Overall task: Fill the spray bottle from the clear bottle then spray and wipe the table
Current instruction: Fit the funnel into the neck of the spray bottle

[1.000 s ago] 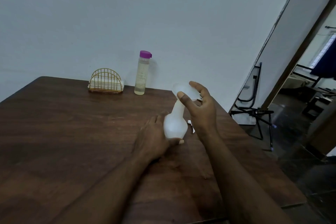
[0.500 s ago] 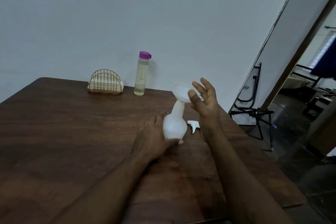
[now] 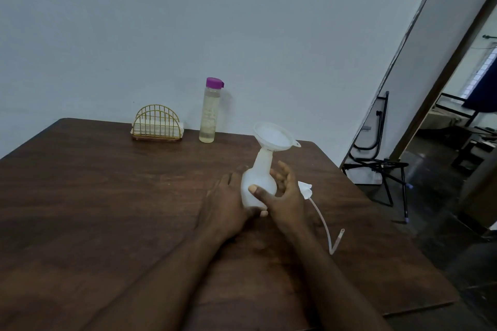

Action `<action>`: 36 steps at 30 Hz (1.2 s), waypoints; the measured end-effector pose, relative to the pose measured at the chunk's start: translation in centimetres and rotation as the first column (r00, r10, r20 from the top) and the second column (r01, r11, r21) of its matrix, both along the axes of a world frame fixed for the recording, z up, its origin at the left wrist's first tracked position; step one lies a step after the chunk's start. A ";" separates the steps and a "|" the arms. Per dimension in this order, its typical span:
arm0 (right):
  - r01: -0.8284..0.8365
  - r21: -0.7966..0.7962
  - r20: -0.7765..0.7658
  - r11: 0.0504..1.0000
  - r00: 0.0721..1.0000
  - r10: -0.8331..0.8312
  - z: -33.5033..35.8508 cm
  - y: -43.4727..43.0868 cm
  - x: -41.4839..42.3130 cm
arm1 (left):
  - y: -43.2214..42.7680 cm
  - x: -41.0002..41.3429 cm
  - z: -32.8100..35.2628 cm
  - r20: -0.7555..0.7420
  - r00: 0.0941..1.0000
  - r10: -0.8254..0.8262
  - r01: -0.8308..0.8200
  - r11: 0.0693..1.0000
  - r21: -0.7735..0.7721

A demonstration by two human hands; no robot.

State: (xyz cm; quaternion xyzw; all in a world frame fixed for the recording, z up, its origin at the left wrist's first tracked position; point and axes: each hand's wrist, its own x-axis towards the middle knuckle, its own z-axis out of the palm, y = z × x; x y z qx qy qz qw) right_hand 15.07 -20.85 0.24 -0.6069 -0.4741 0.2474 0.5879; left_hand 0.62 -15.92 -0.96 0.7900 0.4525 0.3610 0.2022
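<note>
Our right hand (image 3: 285,196) has come down from beside the funnel (image 3: 274,136) to the round belly of the spray bottle (image 3: 259,177). Its thumb lies across the bottle's front and its fingers curve around the right side, loosely spread. Our left hand (image 3: 223,201) has stayed on the bottle's left side, with its fingers wrapped behind and a thumb tip showing at the base. Both hands hold the white bottle upright on the dark wooden table (image 3: 107,183).

The white funnel sits in the bottle's open neck, leaning a little to the right. Just right of the bottle, partly hidden by our right hand, the removed spray head (image 3: 305,188) lies on the table, and its thin dip tube (image 3: 324,223) curves toward us.

Well behind the bottle and to its left, by the wall, the clear bottle (image 3: 208,115) stands upright. It holds pale yellowish liquid and its purple cap (image 3: 214,82) is on. Farther left of it stands a gold wire napkin holder (image 3: 157,123). Beyond the table, far right of the bottle, a black folding chair (image 3: 376,166) leans near a doorway.
</note>
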 end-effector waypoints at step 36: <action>-0.017 -0.012 0.499 1.000 0.866 0.020 -0.3 4.1 -11.6 | 8.0 -7.6 0.3 0.299 0.920 0.254 -0.190 0.955 -0.227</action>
